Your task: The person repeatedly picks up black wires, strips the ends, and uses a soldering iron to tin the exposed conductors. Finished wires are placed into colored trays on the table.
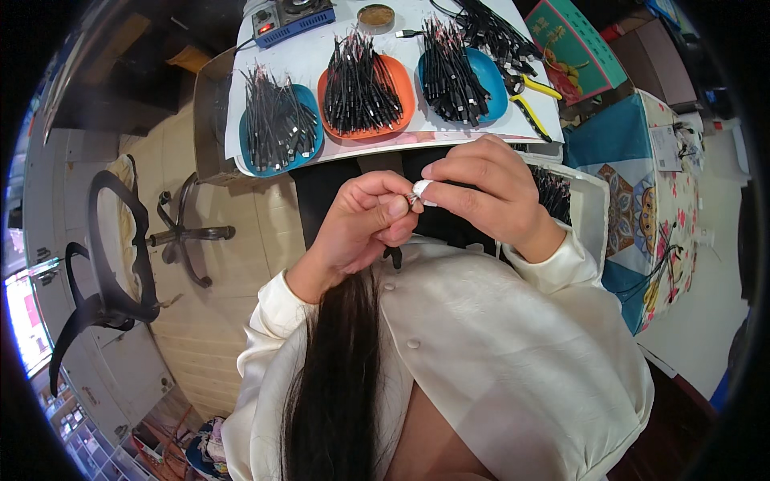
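My left hand (370, 210) is closed in a pinch in front of my chest. It grips a black cable (393, 256), whose dark end hangs below my fingers. Thin silvery wire ends (413, 197) stick out between both sets of fingertips. My right hand (496, 192) meets the left one there, its thumb and fingers pinched on those wire ends. A white wrap (423, 191) covers a fingertip of the right hand. Just beyond my hands, bundles of short black cables (361, 84) with bared, reddish ends lie in an orange tray (409, 92). The cable's middle is hidden inside my left hand.
Two blue trays (314, 148) (499, 88) hold more cables on the white table (385, 143). Yellow-handled cutters (529, 116) lie at the right. Behind stand a blue soldering heater (293, 24) and a round tin (375, 16). A white bin (592, 208) is beside my right arm; a chair (120, 240) stands left.
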The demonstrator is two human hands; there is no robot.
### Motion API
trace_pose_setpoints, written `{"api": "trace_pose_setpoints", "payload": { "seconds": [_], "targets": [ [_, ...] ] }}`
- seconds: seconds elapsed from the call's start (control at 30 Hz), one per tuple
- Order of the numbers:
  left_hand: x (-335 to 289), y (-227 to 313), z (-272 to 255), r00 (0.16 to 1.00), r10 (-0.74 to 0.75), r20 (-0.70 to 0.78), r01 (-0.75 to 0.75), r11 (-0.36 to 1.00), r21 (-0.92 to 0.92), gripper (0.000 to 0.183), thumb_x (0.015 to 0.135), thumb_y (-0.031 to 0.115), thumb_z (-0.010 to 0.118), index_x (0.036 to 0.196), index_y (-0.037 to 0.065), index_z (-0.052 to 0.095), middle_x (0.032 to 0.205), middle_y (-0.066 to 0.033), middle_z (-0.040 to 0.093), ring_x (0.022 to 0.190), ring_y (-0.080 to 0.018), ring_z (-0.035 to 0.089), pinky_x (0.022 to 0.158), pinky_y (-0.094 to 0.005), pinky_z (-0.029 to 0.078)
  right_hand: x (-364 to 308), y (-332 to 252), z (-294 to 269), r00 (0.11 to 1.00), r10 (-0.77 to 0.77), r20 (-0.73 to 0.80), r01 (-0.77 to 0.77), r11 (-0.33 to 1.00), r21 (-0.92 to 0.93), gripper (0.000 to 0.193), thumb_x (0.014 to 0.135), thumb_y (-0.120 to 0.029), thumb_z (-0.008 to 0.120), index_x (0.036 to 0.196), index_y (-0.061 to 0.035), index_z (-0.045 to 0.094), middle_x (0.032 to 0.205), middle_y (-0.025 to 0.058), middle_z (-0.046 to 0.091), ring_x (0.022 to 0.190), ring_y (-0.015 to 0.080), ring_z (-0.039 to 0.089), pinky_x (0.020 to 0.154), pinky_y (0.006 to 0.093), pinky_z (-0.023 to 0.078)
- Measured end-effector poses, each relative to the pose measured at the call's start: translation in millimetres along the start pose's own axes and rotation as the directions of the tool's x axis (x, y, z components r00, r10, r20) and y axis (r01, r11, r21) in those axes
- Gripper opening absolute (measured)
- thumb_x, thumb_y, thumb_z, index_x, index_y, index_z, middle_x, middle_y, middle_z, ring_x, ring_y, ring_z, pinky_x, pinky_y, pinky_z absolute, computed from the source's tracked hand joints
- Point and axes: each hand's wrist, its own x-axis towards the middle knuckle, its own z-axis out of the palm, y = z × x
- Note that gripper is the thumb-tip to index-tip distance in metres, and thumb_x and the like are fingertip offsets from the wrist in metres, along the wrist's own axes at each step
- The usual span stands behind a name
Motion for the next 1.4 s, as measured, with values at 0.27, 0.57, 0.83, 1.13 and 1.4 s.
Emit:
{"api": "trace_pose_setpoints", "payload": {
  "seconds": [0.27,0.57,0.83,1.13,1.4],
  "targets": [
    [6,15,0,0.989,0.141,0.043,-0.124,0.642,0.757,0.018,0.083,-0.011,0.057,0.097,-0.002,0.064,0.073,-0.0025,0.059,0.061,-0.0135,0.055,0.054,-0.0259,0.044,-1,7,-7,0.935,0.213,0.285,-0.278,0.937,0.212,0.019,0.075,-0.008,0.070,0.091,-0.0023,0.062,0.084,0.0057,0.061,0.073,0.0211,0.058,0.067,0.0286,0.045],
    [11,23,-5,0.967,0.139,0.214,-0.255,0.482,0.838,0.020,0.079,-0.010,0.061,0.097,-0.002,0.064,0.077,-0.0078,0.061,0.062,-0.0164,0.056,0.053,-0.0278,0.044,-4,15,-18,0.412,0.497,0.764,-0.905,0.122,0.408,0.012,0.087,-0.013,0.065,0.094,-0.0024,0.066,0.086,0.0031,0.065,0.075,0.0102,0.057,0.066,0.0231,0.045],
    [8,11,-11,0.994,0.023,0.109,-0.026,0.999,0.032,0.013,0.091,0.005,0.060,0.101,-0.003,0.062,0.087,-0.0075,0.062,0.061,-0.0101,0.048,0.052,-0.0228,0.034,10,18,0,0.921,0.317,0.229,-0.391,0.736,0.553,0.021,0.075,0.000,0.070,0.094,-0.0062,0.070,0.094,0.0067,0.064,0.086,0.0212,0.061,0.074,0.0299,0.048],
    [1,9,-9,0.970,-0.147,0.194,0.181,0.968,-0.174,0.013,0.091,0.007,0.061,0.102,0.000,0.062,0.090,-0.0100,0.065,0.057,-0.0088,0.044,0.049,-0.0221,0.031,20,16,9,0.977,0.155,0.149,-0.214,0.745,0.632,0.013,0.073,-0.004,0.072,0.085,-0.0071,0.069,0.092,0.0059,0.062,0.083,0.0205,0.057,0.073,0.0311,0.045],
    [-4,31,14,0.956,0.233,0.181,-0.273,0.468,0.840,0.019,0.085,-0.007,0.059,0.101,0.000,0.066,0.078,-0.0074,0.065,0.060,-0.0129,0.054,0.051,-0.0277,0.042,1,-11,22,0.862,0.492,0.124,-0.370,0.443,0.817,0.012,0.078,0.006,0.064,0.086,-0.0017,0.062,0.100,0.0070,0.052,0.081,0.0110,0.051,0.074,0.0236,0.044]
  ]
}}
